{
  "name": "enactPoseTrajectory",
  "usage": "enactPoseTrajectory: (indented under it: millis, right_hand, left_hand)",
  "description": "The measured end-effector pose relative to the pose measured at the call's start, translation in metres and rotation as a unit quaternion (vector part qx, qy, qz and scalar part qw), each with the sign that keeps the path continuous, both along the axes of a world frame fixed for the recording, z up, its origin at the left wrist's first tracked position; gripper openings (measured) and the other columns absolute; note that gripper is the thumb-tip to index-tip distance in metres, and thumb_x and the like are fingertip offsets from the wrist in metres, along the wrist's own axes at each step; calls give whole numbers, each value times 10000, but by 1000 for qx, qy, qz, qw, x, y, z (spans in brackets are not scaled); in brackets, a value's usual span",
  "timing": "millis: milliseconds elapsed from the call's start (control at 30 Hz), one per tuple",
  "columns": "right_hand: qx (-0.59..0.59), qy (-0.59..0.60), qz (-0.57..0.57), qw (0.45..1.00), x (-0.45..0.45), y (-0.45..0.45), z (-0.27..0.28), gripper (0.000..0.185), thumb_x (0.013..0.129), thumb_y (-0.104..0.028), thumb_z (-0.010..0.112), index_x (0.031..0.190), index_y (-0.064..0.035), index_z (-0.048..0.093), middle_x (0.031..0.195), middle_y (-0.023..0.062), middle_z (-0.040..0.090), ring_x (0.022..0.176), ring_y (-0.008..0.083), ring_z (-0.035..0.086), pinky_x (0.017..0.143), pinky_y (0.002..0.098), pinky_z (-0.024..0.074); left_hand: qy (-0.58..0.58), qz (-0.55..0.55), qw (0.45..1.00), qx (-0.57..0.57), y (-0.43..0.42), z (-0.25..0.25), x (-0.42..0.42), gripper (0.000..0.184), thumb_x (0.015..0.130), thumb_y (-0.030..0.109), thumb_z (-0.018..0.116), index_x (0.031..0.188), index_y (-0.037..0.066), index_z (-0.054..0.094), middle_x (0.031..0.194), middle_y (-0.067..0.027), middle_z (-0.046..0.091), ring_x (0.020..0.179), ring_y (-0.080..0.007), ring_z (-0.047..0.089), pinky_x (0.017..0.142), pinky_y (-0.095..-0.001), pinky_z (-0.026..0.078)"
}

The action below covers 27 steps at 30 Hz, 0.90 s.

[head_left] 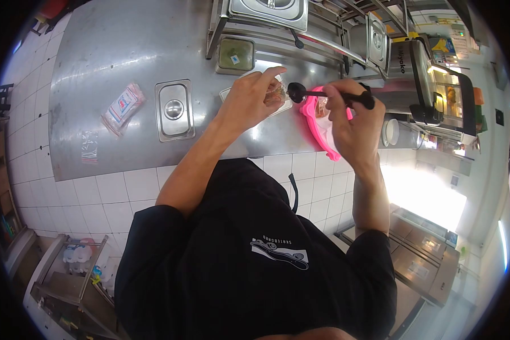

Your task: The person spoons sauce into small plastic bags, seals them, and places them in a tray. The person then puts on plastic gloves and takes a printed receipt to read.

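Note:
My left hand (248, 97) is closed around a small clear plastic bag (275, 93), whose contents look reddish but are hard to make out. Beneath that hand lies a whitish tray (225, 93), largely covered by it. In my right hand (354, 116) is a black spoon (317, 94), gripped by its handle. The spoon's bowl is right by the bag's opening; I cannot tell whether they touch. Below the right hand sits a bright pink-rimmed container (317, 133) with some clear plastic-wrapped contents, partly hidden by the hand.
On the steel counter (113, 51) are a metal lid (174, 110), a pack of plastic bags (123, 109) and a square tub of green contents (235, 55). A metal rack with lidded pans (269, 11) stands behind. To the right is a Miyako appliance (405, 79).

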State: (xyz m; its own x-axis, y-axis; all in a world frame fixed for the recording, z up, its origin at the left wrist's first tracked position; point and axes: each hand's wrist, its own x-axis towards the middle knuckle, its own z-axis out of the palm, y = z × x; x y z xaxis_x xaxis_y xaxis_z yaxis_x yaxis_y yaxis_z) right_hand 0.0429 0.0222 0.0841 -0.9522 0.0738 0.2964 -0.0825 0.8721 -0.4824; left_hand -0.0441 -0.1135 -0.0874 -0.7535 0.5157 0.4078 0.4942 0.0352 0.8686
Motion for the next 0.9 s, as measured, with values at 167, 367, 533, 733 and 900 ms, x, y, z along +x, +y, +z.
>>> enactPoseTrajectory:
  millis: [167, 367, 533, 733, 900]
  right_hand:
    - [-128, -13, -66, 990, 0, 26, -8, 123, 972, -50, 627, 920, 36, 697, 668, 48, 639, 592, 94, 631, 546, 251, 479]
    - [-342, 15, -110, 933, 8, 71, -27, 212, 1016, -139, 617, 948, 46, 695, 697, 44, 632, 559, 85, 557, 513, 229, 423]
    - [-469, 84, -192, 858, 27, 84, -89, 212, 1024, -175, 607, 956, 14, 676, 700, 45, 626, 560, 96, 566, 508, 238, 432]
    - [-360, -78, -184, 911, 25, 45, -196, 424, 910, -241, 769, 1176, 45, 603, 764, 83, 651, 585, 154, 595, 574, 294, 505]
    - [-82, 100, -194, 973, 34, 46, -145, 719, 806, -191, 848, 1372, 23, 460, 1151, 156, 637, 1003, 225, 637, 894, 362, 511]
  left_hand:
    - [0, 0, 1000, -2, -1, -2, 1, 624, 738, 94, 849, 1310, 86, 601, 960, -117, 719, 879, -274, 716, 822, -362, 590]
    - [-6, -5, 1000, 1, -8, 2, -1, 614, 740, 100, 844, 1306, 87, 607, 958, -113, 724, 872, -257, 716, 799, -346, 582]
    - [-41, 24, 999, -25, -19, 0, -8, 513, 726, 122, 862, 1197, 68, 665, 878, -85, 698, 795, -235, 691, 772, -338, 567]
    - [35, 23, 999, -25, -21, 21, -20, 298, 736, 208, 860, 884, 20, 683, 783, -104, 659, 681, -234, 610, 655, -368, 497]
    - [-26, -34, 997, -66, -12, 77, -18, 392, 697, 308, 901, 750, 22, 639, 630, -75, 559, 575, -184, 507, 561, -333, 428]
